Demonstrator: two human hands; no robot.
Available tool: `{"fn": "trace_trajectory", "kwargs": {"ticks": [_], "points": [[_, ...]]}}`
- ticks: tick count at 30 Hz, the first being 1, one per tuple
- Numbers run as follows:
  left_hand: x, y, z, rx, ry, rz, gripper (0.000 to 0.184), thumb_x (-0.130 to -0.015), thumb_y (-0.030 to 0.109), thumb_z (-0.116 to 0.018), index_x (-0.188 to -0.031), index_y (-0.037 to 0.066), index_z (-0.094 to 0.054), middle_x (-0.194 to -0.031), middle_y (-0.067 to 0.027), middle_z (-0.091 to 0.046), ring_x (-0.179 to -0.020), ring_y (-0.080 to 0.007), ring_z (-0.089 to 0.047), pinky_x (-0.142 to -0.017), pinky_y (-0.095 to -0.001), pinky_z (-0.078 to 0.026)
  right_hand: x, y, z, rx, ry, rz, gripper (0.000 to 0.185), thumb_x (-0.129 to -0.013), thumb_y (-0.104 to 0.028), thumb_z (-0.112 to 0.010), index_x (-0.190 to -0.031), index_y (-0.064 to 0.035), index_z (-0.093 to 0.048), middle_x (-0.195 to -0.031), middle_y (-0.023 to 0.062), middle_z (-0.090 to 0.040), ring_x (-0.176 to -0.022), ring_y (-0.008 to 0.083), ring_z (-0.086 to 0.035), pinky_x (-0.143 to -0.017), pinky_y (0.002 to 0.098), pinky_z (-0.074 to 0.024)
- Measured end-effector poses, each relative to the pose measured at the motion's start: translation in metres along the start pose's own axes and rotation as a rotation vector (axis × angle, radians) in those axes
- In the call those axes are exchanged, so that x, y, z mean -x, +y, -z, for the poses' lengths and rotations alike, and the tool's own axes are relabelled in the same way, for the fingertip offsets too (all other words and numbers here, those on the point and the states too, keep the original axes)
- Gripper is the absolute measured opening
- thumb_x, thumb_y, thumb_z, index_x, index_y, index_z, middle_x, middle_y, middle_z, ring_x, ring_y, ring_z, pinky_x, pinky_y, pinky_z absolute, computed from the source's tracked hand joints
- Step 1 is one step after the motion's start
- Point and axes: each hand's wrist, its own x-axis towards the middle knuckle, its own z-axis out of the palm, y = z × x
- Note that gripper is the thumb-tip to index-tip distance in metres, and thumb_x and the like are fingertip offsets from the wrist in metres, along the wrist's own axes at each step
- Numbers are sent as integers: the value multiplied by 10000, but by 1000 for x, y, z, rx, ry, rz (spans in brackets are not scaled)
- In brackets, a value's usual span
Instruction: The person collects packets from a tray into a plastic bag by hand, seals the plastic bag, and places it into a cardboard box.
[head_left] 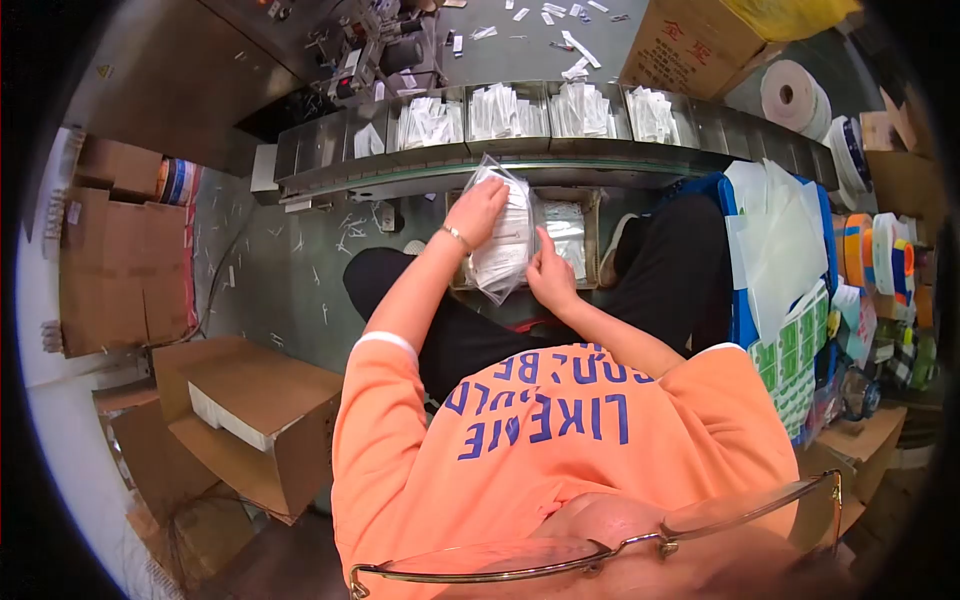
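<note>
I see the clear bag [501, 262] of white packets [515, 222] over the open box [593, 238], between the legs [690, 262]. Its long axis runs away from the wearer [560, 410]; which end opens, I can't tell. The left hand [478, 212] lies across it, back upward; the right hand [549, 274], apart, meets its right edge, thumb forward. Their grip is unclear to me. A metal trough [410, 180] stands just beyond.

Box [594, 240] partly hidden by clear bag [503, 250]; yellow plastic [800, 16] cut off above.
</note>
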Motion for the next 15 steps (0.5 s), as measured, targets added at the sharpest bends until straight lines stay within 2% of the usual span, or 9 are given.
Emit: {"fn": "trace_trajectory", "kwargs": {"ticks": [3,4,5,6,7,9,10,12,15], "points": [[-25,-23,-11,-147,-130,-35,347,-781,59,-493,-1124,25,-538,-1182,-157,-535,-1156,-316,-477,-976,-377,-399,4,-14,6,8,1,-21,645,-786,-191,-600,-1363,-101,-324,-740,100,-578,-700,294,-584,-672,415,-436],[-25,-29,-20,-240,-111,-47,322,-811,138,-479,-1111,49,-553,-1152,-147,-545,-1122,-298,-493,-946,-383,-410,4,-16,7,107,42,205,634,-802,-234,-593,-1364,-110,-326,-721,101,-584,-675,300,-583,-670,423,-414],[-29,-28,-20,-242,-115,-59,322,-811,138,-479,-1111,49,-553,-1152,-147,-545,-1122,-298,-493,-946,-383,-410,3,-20,8,208,81,426,625,-818,-277,-586,-1365,-118,-328,-701,101,-590,-649,307,-581,-668,431,-392],[-30,-26,-20,-199,-186,37,306,-815,136,-460,-1089,52,-566,-1113,-149,-556,-1089,-301,-507,-920,-407,-416,2,-28,10,179,130,503,416,-822,-322,-585,-1177,-116,-520,-670,101,-584,-630,301,-573,-677,418,-362],[-29,-24,-21,-155,-256,137,295,-819,134,-440,-1067,55,-579,-1075,-151,-568,-1057,-305,-521,-895,-431,-423,-1,-24,9,175,131,496,416,-822,-322,-585,-1177,-116,-520,-670,101,-584,-630,301,-573,-677,418,-362],[-26,-17,-19,-208,-296,191,299,-818,135,-438,-1071,64,-581,-1054,-143,-571,-1023,-301,-530,-866,-433,-431,-6,-13,5,304,-12,458,184,-796,-252,-617,-861,-80,-605,-643,99,-571,-643,296,-576,-604,412,-393],[-25,-12,-18,-262,-324,246,304,-817,136,-436,-1075,73,-583,-1033,-134,-575,-989,-297,-539,-836,-435,-440,-8,-8,4,300,-10,461,184,-796,-252,-617,-861,-80,-605,-643,99,-571,-643,296,-576,-604,412,-393],[-20,-9,-26,-315,-272,273,309,-816,146,-437,-1084,93,-583,-1001,-128,-579,-954,-293,-546,-795,-425,-451,-8,-4,6,181,2,474,255,-786,-224,-622,-635,-47,-514,-630,118,-570,-616,319,-561,-578,416,-391],[-19,-12,-27,-258,-255,325,331,-803,142,-457,-1110,73,-560,-1017,-138,-584,-969,-309,-547,-807,-442,-452,-8,-3,11,92,27,483,271,-775,-187,-616,-590,-31,-494,-594,143,-543,-584,344,-545,-556,419,-395]]}}
